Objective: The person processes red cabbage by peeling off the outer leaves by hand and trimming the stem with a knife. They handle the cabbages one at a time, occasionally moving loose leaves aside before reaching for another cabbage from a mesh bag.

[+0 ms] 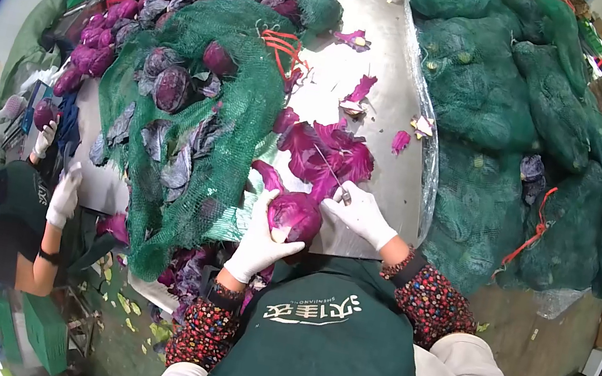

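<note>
My left hand (pixel 256 245), in a white glove, is wrapped round the left and lower side of a purple cabbage (pixel 294 217) at the table's front edge. A pale patch shows low on the cabbage. My right hand (pixel 361 215), also gloved, is closed round the handle of a knife (pixel 331 168), just right of the cabbage. The thin blade points up and to the left, over loose purple leaves (pixel 323 152) on the metal table (pixel 392 176).
Green net bags (pixel 486 100) full of cabbages line the right side. An open green net (pixel 239 105) with cabbages and wilted leaves lies at left, near red straps (pixel 285 48). A co-worker (pixel 14 218) at left holds another cabbage (pixel 46 112). More people stand farther back.
</note>
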A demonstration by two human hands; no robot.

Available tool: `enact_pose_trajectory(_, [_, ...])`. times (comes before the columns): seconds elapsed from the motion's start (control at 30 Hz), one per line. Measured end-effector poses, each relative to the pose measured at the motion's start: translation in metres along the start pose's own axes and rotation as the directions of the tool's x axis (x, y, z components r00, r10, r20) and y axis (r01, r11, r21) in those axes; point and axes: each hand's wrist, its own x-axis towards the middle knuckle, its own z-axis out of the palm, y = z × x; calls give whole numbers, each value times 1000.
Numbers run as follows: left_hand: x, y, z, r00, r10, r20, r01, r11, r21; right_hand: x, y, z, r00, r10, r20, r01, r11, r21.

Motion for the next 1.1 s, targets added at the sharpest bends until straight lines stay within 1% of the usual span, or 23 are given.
enact_pose_trajectory(0.03, [-3,-3,-2,999,-44,11,45,999,-22,-6,-14,-3,997,72,33,-73,997,25])
enact_pose_trajectory(0.07, [-4,1,-3,998,-53,19,53,998,-19,-11,-24,0,996,81,35,-82,996,32])
enact_pose_trajectory(0.17, [5,13,-2,998,27,50,-32,993,112,-11,-45,6,995,-86,49,91,988,-123])
enact_pose_trajectory(0.2, [6,13,-1,998,30,55,-36,993,112,-7,-37,8,996,-83,44,88,988,-124])
enact_pose_trajectory(0.27, [7,11,-5,996,-3,85,3,1000,3,10,-8,18,993,-112,-37,105,983,-152])
enact_pose_trajectory(0.3, [5,8,-7,999,19,48,-16,998,-60,13,2,16,994,-99,-44,91,985,-147])
enact_pose_trajectory(0.33, [1,6,-11,999,21,48,-18,998,-55,15,14,12,997,-66,-44,58,986,-154])
enact_pose_trajectory(0.4, [-3,10,-19,992,-125,19,125,954,-273,13,20,4,991,-69,-116,65,997,-45])
enact_pose_trajectory(0.43, [-4,8,-19,994,-109,-22,99,958,-268,12,24,5,991,-66,-116,62,997,-43])
enact_pose_trajectory(0.47, [-4,8,-18,993,-116,-15,108,957,-269,5,-2,-4,999,-2,-42,1,1000,-24])
enact_pose_trajectory(0.5, [-3,10,-16,997,-69,-23,64,986,-156,-3,-26,-11,997,64,32,-64,998,-9])
enact_pose_trajectory(0.6, [9,16,-9,995,102,0,-102,986,132,-1,-53,-6,981,-60,182,85,988,-130])
enact_pose_trajectory(0.63, [11,20,-8,994,111,13,-111,984,138,3,-40,5,974,-199,109,208,975,-84])
enact_pose_trajectory(0.67, [13,27,-7,993,117,25,-120,982,144,6,-38,1,975,-198,101,207,974,-87])
enact_pose_trajectory(0.73, [13,25,-10,991,125,40,-129,981,142,14,-34,-10,965,-161,207,171,985,-31])
enact_pose_trajectory(0.77, [11,23,-13,991,124,55,-130,981,143,16,-25,-9,977,-157,147,165,985,-49])
enact_pose_trajectory(0.8, [8,23,-17,991,118,56,-125,981,146,15,-19,-12,973,-209,96,215,974,-64])
enact_pose_trajectory(0.83, [6,26,-20,998,29,52,-23,994,-107,14,-12,-20,986,-114,123,110,993,35])
enact_pose_trajectory(0.9, [5,40,-27,991,-98,91,132,829,-544,9,-2,-39,986,39,164,-67,983,170])
enact_pose_trajectory(0.93, [5,46,-29,993,-86,82,117,834,-539,7,5,-47,980,96,177,-133,969,210])
enact_pose_trajectory(1.0, [5,55,-35,997,-64,39,71,630,-774,3,32,-56,970,122,208,-177,947,270])
enact_pose_trajectory(1.07, [6,53,-40,999,-43,28,47,534,-844,-3,37,-58,990,-21,-140,5,994,-112])
enact_pose_trajectory(1.1, [6,53,-41,999,-41,34,49,477,-878,-2,32,-60,976,-47,-212,-41,918,-394])
